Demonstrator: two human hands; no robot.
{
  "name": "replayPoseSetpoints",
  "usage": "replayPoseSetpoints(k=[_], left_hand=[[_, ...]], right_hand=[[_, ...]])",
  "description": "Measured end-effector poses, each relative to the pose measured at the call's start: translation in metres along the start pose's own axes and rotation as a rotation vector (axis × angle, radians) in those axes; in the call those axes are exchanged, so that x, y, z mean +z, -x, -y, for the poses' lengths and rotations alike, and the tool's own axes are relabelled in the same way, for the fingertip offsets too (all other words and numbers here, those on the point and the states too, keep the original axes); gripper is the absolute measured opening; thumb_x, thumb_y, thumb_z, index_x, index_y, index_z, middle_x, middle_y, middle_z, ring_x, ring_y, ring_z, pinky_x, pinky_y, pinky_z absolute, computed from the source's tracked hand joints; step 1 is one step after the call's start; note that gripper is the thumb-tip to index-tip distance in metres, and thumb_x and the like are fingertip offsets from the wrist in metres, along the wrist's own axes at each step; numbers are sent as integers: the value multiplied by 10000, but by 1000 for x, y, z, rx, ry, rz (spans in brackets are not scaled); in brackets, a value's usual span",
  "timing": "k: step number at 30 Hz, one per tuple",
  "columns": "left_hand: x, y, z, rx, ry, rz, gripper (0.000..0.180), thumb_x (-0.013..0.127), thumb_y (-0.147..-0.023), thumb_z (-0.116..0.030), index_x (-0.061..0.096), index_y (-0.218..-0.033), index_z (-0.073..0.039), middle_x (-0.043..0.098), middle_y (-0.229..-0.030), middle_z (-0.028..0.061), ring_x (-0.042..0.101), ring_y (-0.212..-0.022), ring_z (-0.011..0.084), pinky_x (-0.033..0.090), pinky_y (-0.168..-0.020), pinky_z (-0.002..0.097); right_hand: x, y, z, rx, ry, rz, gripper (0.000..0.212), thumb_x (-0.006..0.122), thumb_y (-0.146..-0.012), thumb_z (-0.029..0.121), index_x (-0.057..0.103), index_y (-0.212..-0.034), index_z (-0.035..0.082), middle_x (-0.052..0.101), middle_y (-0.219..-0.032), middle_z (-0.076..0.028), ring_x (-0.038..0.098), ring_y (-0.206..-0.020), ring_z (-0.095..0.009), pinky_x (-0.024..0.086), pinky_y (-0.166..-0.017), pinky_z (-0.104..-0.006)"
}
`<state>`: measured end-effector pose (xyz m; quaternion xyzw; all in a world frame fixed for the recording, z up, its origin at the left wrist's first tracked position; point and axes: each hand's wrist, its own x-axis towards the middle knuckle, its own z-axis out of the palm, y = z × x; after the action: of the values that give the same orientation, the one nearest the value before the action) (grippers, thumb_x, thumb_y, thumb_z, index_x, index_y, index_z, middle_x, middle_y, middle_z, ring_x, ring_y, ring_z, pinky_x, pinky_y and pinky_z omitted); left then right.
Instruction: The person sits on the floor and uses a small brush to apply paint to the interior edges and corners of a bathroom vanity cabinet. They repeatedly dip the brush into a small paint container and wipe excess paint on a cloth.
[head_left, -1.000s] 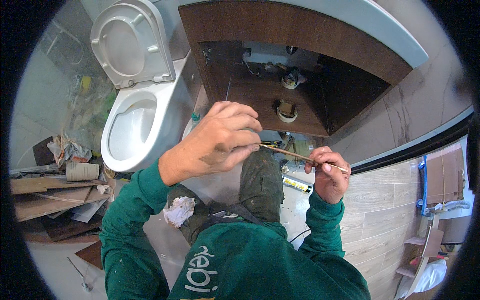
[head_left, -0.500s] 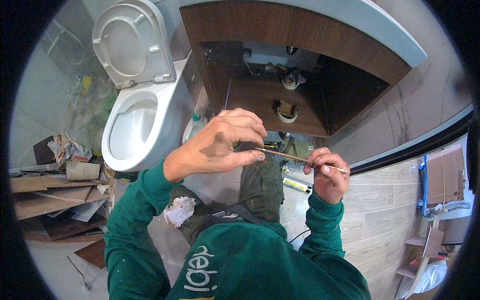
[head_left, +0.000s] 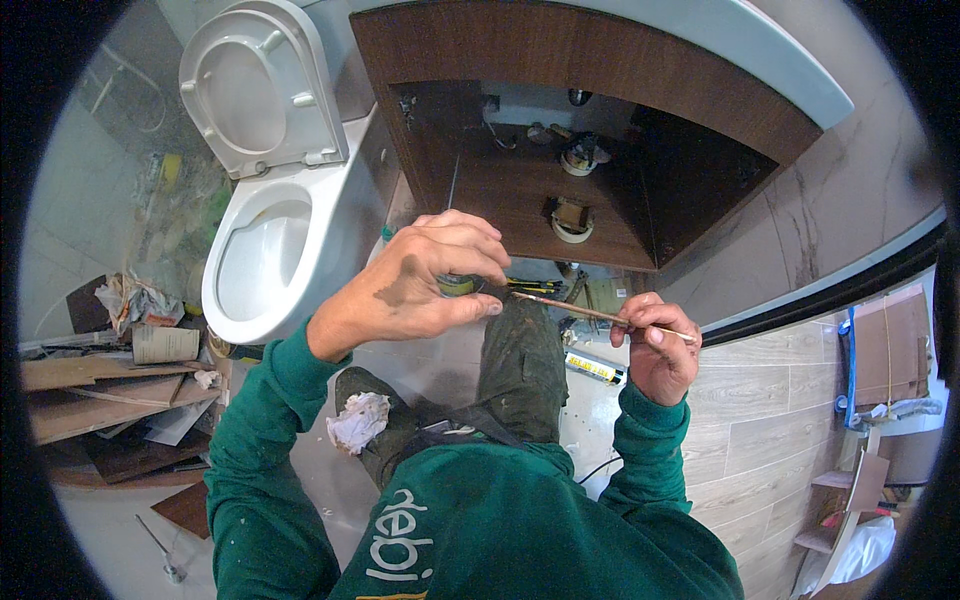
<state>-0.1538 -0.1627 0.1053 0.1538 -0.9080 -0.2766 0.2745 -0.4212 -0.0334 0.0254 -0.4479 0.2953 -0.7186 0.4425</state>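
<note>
Up top, the dark cabinet [head_left: 560, 50], open-fronted! Below it, a green sweatshirt [head_left: 510, 520], pale lettering [head_left: 393, 535] on the chest; beside the trousers [head_left: 520, 370], a cartridge [head_left: 594, 368] with yellow-and-black print. Now the 2 hands: left hand [head_left: 420, 288] half spread, visibly holding nothing; right hand [head_left: 658, 350] pinching a thin stick [head_left: 570, 307], tip just beside the left. Looks like a fine-handling step, calling for a steady pinch.
</note>
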Motion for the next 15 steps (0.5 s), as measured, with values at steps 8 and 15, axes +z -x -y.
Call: replayPoseSetpoints(k=[8,15], left_hand=[[15,-5,-4,86,-111,-42,189,782,-682,-76,715,-857,-59,681,-1009,51,587,-1094,276,451,-909,411],[13,8,-4,38,-136,-30,188,774,-677,-59,717,-856,-70,682,-1009,43,589,-1094,272,440,-915,405]], right_hand=[[6,-2,-6,6,-21,-26,209,581,-782,100,650,-882,-70,618,-887,-228,609,-681,-258,517,-631,-354],[6,8,-5,22,-14,-36,213,578,-805,109,648,-896,-71,625,-903,-226,623,-680,-262,522,-628,-352]])
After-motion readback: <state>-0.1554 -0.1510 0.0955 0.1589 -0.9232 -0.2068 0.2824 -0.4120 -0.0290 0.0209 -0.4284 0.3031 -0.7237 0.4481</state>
